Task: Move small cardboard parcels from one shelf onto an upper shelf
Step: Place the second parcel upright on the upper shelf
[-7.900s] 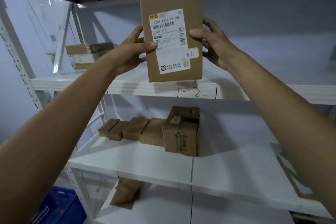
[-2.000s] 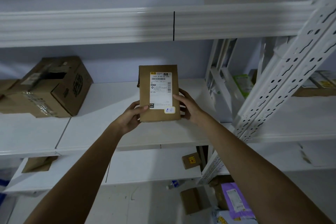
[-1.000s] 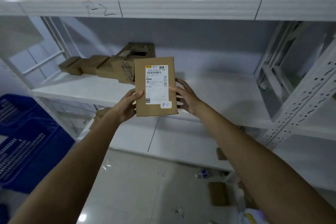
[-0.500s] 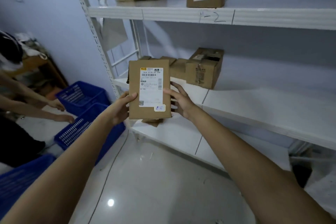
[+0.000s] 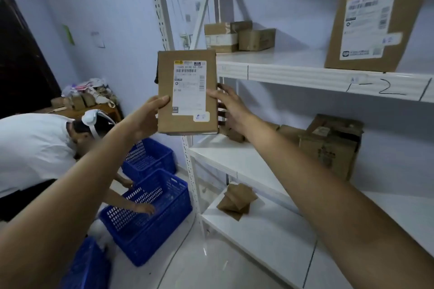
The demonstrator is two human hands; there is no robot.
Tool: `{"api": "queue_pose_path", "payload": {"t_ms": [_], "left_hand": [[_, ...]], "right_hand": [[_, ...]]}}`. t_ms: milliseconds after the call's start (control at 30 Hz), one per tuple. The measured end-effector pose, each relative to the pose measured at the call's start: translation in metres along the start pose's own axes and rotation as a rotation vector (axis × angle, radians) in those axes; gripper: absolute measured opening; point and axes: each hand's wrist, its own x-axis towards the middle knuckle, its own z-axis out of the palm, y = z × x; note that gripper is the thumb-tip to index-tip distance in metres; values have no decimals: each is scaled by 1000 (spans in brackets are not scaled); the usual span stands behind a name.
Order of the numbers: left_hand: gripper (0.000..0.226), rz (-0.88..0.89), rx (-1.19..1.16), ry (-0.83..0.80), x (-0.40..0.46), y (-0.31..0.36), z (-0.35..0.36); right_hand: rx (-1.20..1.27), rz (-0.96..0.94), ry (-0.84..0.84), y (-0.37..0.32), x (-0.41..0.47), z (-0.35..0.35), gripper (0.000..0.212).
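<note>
I hold a flat brown cardboard parcel [image 5: 165, 91] with a white shipping label upright in front of me, level with the upper shelf [image 5: 305, 70]. My left hand [image 5: 148, 115] grips its left edge and my right hand [image 5: 229, 107] grips its right edge. A larger labelled parcel [image 5: 366, 21] stands upright on the upper shelf at the right. Two small boxes [image 5: 237, 36] sit at that shelf's far left end. On the middle shelf [image 5: 246, 162] lie several small brown parcels and a taller box [image 5: 331, 145].
A white shelf post [image 5: 162, 14] rises just behind the held parcel. Folded brown packets [image 5: 236, 199] lie on the lower shelf. At the left a person in a white shirt [image 5: 32, 148] bends over blue plastic crates [image 5: 150, 213] on the floor.
The view swung left and upward along the rack. The parcel in both hands rose from middle-shelf height to the upper shelf's edge. The person and crates came nearer into view.
</note>
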Motion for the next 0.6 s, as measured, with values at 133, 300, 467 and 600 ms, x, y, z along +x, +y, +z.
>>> {"api": "queue_pose_path", "payload": {"t_ms": [133,300,467,600], "left_hand": [[109,94,-10,-128,65,41,-20],[103,140,-113,-187,167,84,-36],[96,221,-190,-396,256,127,-32],[102,251,-142,-509,306,142,-21]], "right_hand": [[-53,-61,35,-46,53,-2,67],[-131,-165,159,-92,111,-14,71],[-196,-289,323,-136,154,-23,82],[-213,-300,428,-156,164,-38,66]]}}
